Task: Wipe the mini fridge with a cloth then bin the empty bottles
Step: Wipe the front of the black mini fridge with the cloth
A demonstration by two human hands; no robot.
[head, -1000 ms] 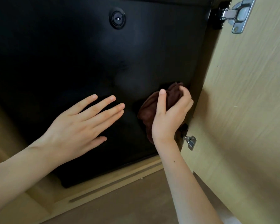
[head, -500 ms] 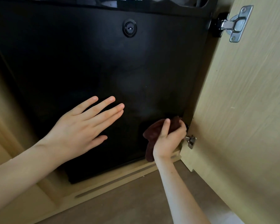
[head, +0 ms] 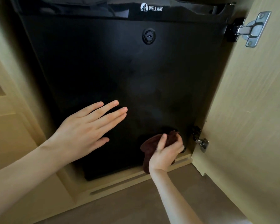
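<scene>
Left hand (head: pixel 86 131): flat, fingers spread, on fridge door (head: pixel 120 75), 9 o'clock. Right hand (head: pixel 166 152): clutching brown cloth (head: pixel 150 144), 5 o'clock.

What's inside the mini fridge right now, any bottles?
Cannot tell: the mini fridge door is shut, covering the inside. No bottles are in view. Only the door front shows, with the left hand flat on it and the right hand pressing the cloth low.
</scene>
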